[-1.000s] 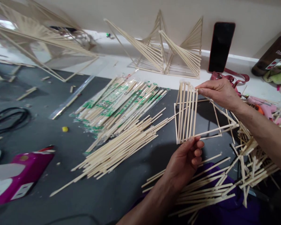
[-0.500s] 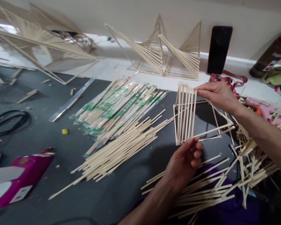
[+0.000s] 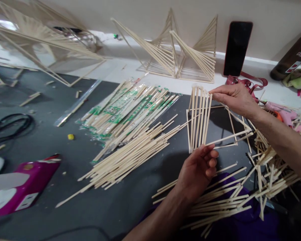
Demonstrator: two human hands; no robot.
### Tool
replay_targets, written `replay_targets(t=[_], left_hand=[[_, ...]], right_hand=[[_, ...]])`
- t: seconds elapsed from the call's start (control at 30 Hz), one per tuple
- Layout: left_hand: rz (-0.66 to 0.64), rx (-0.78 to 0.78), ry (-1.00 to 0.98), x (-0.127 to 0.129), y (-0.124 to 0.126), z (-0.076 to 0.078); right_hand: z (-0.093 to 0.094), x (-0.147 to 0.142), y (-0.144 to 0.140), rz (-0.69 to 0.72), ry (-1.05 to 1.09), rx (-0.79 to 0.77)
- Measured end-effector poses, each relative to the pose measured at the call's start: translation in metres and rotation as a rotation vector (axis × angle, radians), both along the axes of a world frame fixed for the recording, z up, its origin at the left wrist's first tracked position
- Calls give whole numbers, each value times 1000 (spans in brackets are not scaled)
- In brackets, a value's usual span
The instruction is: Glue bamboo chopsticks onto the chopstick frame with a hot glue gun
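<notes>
A frame of pale wooden chopsticks (image 3: 196, 117) stands on the dark tabletop, with several sticks set side by side in a slanting row. My right hand (image 3: 234, 98) pinches the top end of the rightmost chopstick (image 3: 208, 118) in that row. At the lower end of the same stick, the thumb and fingers of my left hand (image 3: 198, 167) are closed, near the frame's bottom corner. Other frame sticks (image 3: 228, 138) reach out to the right beneath my right forearm. My fingertips partly hide both ends of the held stick.
Loose chopsticks (image 3: 130, 157) and packaged chopsticks (image 3: 130, 107) lie to the left. More sticks (image 3: 223, 207) are heaped in front and at right, near a pink glue gun (image 3: 282, 110). Behind stand a finished stick model (image 3: 175, 60), a phone (image 3: 238, 48) and a bottle (image 3: 291, 58).
The camera view has shifted slightly, so everything sits a little higher and to the right. Both hands keep almost the same hold on the stick and frame.
</notes>
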State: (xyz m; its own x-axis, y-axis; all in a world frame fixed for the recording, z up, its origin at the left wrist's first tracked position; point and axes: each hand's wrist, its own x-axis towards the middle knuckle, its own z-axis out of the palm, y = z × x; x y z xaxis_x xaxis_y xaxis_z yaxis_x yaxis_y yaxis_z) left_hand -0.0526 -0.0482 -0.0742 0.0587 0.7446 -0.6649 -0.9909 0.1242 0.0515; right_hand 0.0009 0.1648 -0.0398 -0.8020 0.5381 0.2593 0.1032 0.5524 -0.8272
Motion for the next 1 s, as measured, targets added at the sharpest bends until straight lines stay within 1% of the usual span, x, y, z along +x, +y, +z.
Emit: replay_targets(t=[0.27,0.53,0.8,1.0], left_hand=[[-3,20,6,0,-2,-3],[-9,-15,19,0,-1,-1],[-16,-9,26,0,-2,-1],[-26,6,45,0,-3,-1]], right_hand=[[0,0,0,-5,-3,14],[0,0,-1,-26,-11,6],[-3,3,-1,-13,10,51],[-5,3,0,-3,29,24]])
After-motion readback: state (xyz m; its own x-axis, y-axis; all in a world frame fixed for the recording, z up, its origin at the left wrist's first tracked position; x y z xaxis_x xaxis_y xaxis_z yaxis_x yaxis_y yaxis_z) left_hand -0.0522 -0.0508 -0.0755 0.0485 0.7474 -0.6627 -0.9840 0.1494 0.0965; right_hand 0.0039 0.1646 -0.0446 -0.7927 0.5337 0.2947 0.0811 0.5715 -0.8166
